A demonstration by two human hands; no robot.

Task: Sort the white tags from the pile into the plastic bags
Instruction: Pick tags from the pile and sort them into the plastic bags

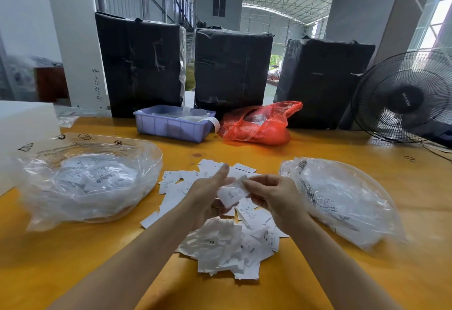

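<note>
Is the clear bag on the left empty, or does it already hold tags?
It holds tags: the left bag shows a heap of white printed tags through its clear plastic.

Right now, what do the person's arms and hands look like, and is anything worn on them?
Both forearms are bare as far as the view reaches: no sleeves, gloves, watch or bracelet show. The left hand and right hand carry no rings that I can make out, though both are slightly blurred. The nails look short and unpainted. No cables or markings are visible on either arm.

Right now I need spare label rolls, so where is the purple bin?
In the head view the purple bin sits at the table's far edge, left of centre, beside the red plastic bag and before the black-wrapped boxes.
</note>
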